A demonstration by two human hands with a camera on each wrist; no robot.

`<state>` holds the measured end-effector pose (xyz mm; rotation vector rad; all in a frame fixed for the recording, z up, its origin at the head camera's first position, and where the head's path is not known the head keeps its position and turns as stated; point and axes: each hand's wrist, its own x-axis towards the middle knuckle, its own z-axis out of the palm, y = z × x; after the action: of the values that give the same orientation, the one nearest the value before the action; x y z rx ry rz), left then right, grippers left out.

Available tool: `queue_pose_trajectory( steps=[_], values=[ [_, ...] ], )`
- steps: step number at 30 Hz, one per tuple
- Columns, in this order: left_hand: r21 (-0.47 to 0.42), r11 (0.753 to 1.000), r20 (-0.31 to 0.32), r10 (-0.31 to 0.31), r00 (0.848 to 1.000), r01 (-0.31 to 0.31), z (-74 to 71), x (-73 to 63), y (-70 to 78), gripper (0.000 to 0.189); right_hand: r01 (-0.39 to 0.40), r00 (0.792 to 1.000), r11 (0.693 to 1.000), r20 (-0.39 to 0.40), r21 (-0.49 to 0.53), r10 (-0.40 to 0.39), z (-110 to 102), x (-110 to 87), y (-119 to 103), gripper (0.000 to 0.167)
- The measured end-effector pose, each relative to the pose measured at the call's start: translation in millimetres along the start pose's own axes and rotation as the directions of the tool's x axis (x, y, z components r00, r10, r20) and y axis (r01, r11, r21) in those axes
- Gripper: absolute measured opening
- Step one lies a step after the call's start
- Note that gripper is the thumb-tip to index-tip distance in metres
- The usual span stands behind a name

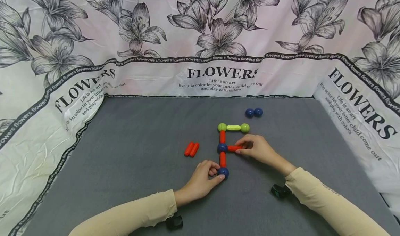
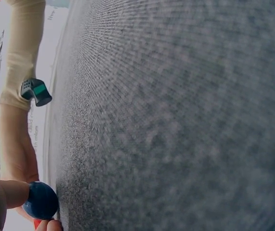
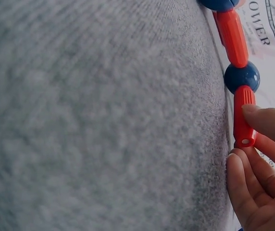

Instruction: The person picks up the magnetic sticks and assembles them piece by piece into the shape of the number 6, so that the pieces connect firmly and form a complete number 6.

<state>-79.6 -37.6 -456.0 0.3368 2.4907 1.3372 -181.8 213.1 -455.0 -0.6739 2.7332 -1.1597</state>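
On the grey cloth lies a figure of magnetic rods and balls. Two red rods (image 1: pixel 222 159) run in a line through a middle blue ball (image 1: pixel 222 147) down to a lower blue ball (image 1: pixel 224 173). At its top, a green rod (image 1: pixel 233 128) joins two green balls (image 1: pixel 222 127). My left hand (image 1: pixel 200 182) holds the lower blue ball between thumb and fingers. With thumb and fingers, my right hand (image 1: pixel 257 149) pinches a red rod (image 3: pixel 244 115) whose far end meets the middle blue ball; its near end shows in the right wrist view.
Two loose red rods (image 1: pixel 191 149) lie side by side left of the figure. Farther back stand two blue balls (image 1: pixel 253 112), side by side. A flower-printed cloth (image 1: pixel 218 79) rises behind the grey surface (image 1: pixel 140 131). Black wrist devices (image 1: pixel 280 191) sit under both sleeves.
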Motion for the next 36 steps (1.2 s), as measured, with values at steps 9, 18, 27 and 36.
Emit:
queue_pose_trajectory(
  steps=[9,18,27,36],
  values=[
    [0.000,1.000,0.000,0.009,1.000,-0.009,0.1,-1.0,0.6,0.029,0.009,1.000,1.000,-0.019,0.025,-0.008,-5,1.4,-3,0.023],
    [0.003,1.000,0.001,0.003,1.000,-0.003,0.0,-1.4,0.8,0.030,0.065,0.998,0.997,0.005,0.029,-0.065,-20,23.1,-25,0.029],
    [0.002,1.000,0.000,0.023,1.000,-0.023,0.0,-1.9,-0.6,0.030,0.138,0.976,0.987,0.157,0.083,-0.150,-13,57.5,-48,0.033],
    [0.005,0.999,-0.001,0.042,0.999,-0.042,0.3,-1.1,-2.5,0.030,0.199,0.909,0.963,0.333,0.181,-0.251,9,89.9,-64,0.034]
  ],
)
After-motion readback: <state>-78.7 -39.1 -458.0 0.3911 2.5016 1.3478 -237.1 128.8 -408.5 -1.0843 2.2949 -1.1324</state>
